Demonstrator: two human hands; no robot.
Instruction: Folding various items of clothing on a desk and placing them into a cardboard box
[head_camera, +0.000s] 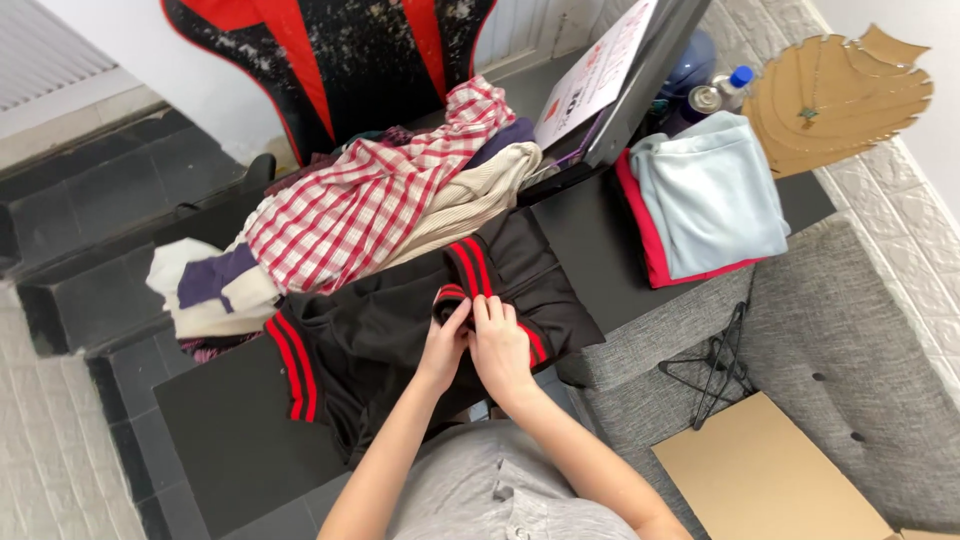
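On the dark table (240, 440), left hand (445, 345) and right hand (500, 345) are closed, pinching the red-striped cuff of a soft, light black knit garment (390, 330); it looks floppy, best held by the cuff.

**Cardboard below, a printed sheet up top**

Bottom right, a flat brown cardboard box (770, 480) lies on the grey cushion, plain-faced, its corner cut off by the picture's edge. Up at the top, a white printed sheet (597, 68) with red and dark lettering leans tilted on a dark grey panel (650, 70). Far right, a tan cardboard cut-out (840, 100) with curved grooves rests against the pale wall.
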